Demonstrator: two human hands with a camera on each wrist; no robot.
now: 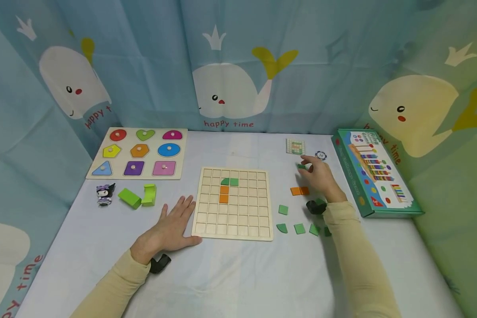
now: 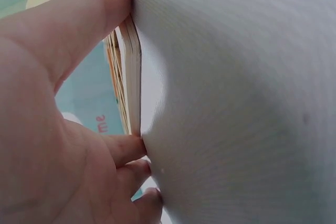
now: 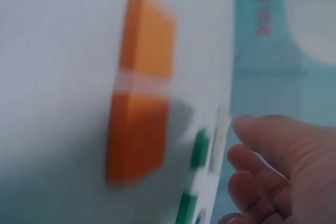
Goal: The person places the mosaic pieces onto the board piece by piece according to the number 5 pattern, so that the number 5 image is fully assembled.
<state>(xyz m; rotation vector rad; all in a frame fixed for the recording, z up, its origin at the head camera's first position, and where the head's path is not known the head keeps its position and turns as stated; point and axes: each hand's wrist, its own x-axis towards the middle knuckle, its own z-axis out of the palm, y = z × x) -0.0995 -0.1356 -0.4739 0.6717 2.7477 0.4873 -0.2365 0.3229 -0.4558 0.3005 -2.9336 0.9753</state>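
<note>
My left hand (image 1: 172,229) lies flat on the table with fingers spread, at the left edge of a wooden grid board (image 1: 246,227). In the left wrist view its thumb and fingertips are right at the board's side (image 2: 134,77). On the board sit two green pieces (image 1: 234,182), one with a rounded corner, and two orange squares (image 1: 224,190) below them. My right hand (image 1: 319,175) hovers at the right back, thumb and forefinger apart around a small green piece (image 1: 301,166). In the right wrist view nothing shows between its fingers, and green pieces (image 3: 199,149) lie beyond.
Two orange squares (image 1: 300,191) and several loose green pieces (image 1: 299,229) lie right of the board. A small pattern card (image 1: 295,146) and a round token (image 1: 320,155) are behind. A game box (image 1: 381,176) stands right; a shape puzzle (image 1: 151,163), green blocks (image 1: 130,198) and a figurine (image 1: 105,194) sit left.
</note>
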